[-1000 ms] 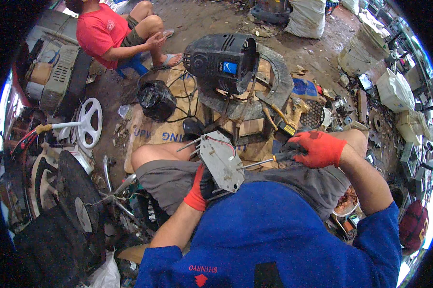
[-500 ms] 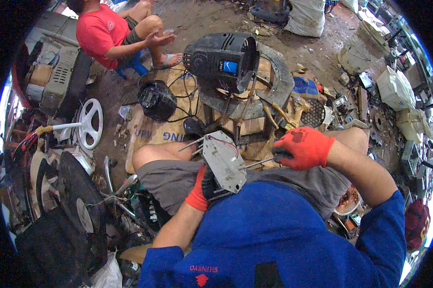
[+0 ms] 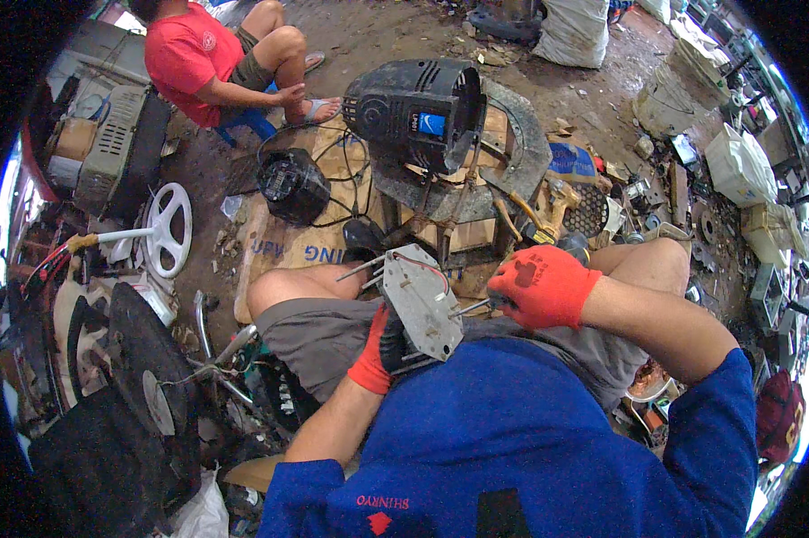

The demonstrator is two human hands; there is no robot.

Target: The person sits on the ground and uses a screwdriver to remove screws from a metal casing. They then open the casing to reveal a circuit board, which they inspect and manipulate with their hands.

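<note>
Left hand (image 3: pixel 387 345) grips lower left edge of grey metal plate (image 3: pixel 415 296), held above the lap; right hand (image 3: pixel 546 287) fisted round screwdriver (image 3: pixel 474 308), handle hidden, shaft meeting plate's right side; plate flat, angular-cornered, holed, thin rods jutting left, red wire (image 3: pixel 434 273) up top; beyond, slotted black plastic casing (image 3: pixel 391 112), ring-shaped grey base (image 3: pixel 528 148), rough cardboard (image 3: pixel 283 238); yellow drill (image 3: pixel 561 199) near right hand.

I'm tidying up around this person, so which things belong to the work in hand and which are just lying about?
In use:
grey metal plate with rods, held in the gloved left hand
metal-shafted tool, held in the gloved right hand

Seemingly just lying about:
white spoked wheel
black housing
yellow drill-like tool
white sack
</note>
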